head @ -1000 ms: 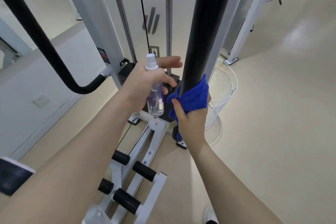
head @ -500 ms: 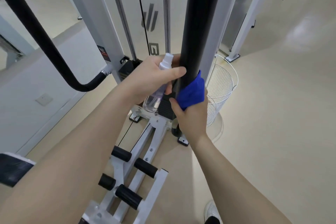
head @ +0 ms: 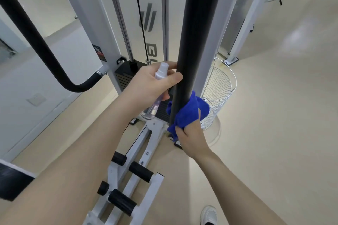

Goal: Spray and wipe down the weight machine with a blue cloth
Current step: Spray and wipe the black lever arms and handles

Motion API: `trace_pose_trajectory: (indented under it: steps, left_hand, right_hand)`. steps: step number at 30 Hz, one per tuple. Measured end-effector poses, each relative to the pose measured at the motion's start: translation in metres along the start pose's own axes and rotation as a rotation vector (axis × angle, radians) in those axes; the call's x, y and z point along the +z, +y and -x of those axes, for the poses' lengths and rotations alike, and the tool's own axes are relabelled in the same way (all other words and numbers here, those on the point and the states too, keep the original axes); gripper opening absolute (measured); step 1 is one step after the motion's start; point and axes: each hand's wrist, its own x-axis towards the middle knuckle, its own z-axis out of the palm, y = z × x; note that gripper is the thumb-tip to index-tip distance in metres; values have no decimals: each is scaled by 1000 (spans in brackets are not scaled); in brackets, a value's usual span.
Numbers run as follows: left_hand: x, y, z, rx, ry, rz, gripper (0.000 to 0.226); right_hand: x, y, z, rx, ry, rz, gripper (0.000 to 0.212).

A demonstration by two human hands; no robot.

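Observation:
A thick black padded bar [head: 197,29] of the white weight machine [head: 87,5] runs down the middle of the view. My right hand [head: 190,137] grips a blue cloth [head: 186,113] wrapped around the bar's lower part. My left hand [head: 150,86] holds a small clear spray bottle [head: 155,97] with a white nozzle, tilted, and its fingertips rest against the bar just above the cloth. The bar's lower end is hidden behind the cloth and hand.
A curved black handle [head: 42,49] hangs at the left. The weight stack [head: 126,73] sits behind my left hand. A white wire basket [head: 219,93] stands right of the bar. Black foot rollers [head: 140,171] on the white base frame lie below. My shoe [head: 208,215] shows at the bottom.
My left hand has swung the bottle in from upright to tilted and now touches the bar. The cloth and my right hand have slid a little lower along the bar.

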Motion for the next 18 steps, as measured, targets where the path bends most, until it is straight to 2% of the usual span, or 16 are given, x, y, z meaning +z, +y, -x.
trace_pose_trajectory:
  steps: [2, 4, 7, 9, 12, 13, 14, 16, 18]
  left_hand:
    - [0, -1, -1, 9, -7, -18, 17]
    - [3, -3, 0, -5, 4, -16, 16]
    - [8, -10, 3, -32, -7, 51, 20]
    - [11, -17, 6, -40, -40, 95, 26]
    - [12, -23, 10, -53, -61, 93, 30]
    - [13, -25, 10, -57, -47, 90, 30]
    - [14, -27, 11, -60, -26, 88, 30]
    - [15, -30, 11, -64, 10, 84, 31]
    - [15, -34, 13, -76, 34, 71, 27]
  right_hand:
    - [6, 12, 8, 70, -57, -44, 40]
    - [2, 4, 5, 128, -50, -114, 41]
    - [-10, -28, -5, 50, 158, -171, 35]
    - [-14, -50, -13, -52, 269, -9, 46]
    - [-12, -47, -15, 61, 372, 71, 47]
    - [-6, -32, -10, 81, 372, 169, 45]
    - [3, -11, -2, 94, 321, 365, 42]
    - [23, 33, 20, 169, 127, 634, 42]
    - [32, 53, 32, 218, 30, 571, 39]
